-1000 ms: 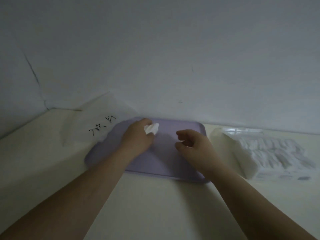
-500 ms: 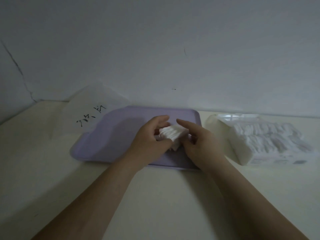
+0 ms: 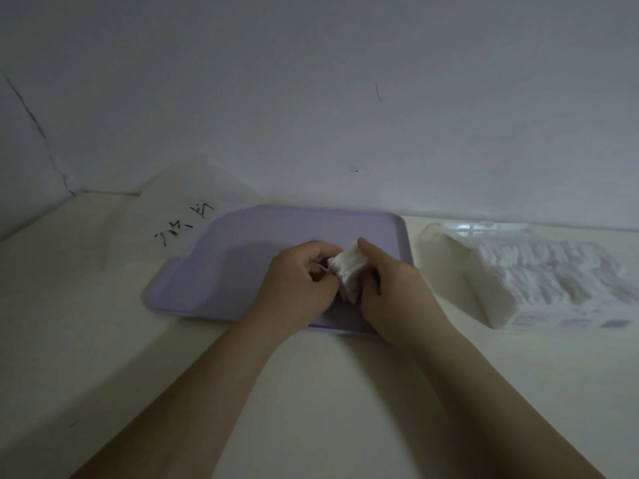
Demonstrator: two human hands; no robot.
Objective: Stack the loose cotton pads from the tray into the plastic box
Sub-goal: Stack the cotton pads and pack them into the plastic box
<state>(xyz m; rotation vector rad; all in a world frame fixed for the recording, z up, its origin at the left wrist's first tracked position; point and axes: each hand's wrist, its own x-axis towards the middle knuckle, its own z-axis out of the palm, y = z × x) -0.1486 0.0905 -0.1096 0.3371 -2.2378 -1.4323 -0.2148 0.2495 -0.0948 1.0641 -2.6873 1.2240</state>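
Observation:
A small stack of white cotton pads is held between both hands above the right part of the purple tray. My left hand grips the stack's left side with curled fingers. My right hand presses the right side, index finger over its top. To the right stands the clear plastic box, filled with rows of white pads. No other loose pads show on the tray; what lies under my hands is hidden.
A translucent lid or sheet with black handwriting leans against the wall behind the tray's left end. The cream tabletop meets a grey wall just behind the tray and box.
My left hand brought a pad from the tray's far side to the right hand; both hands now hold a stack together. The camera tilted down and the stack is squeezed tighter.

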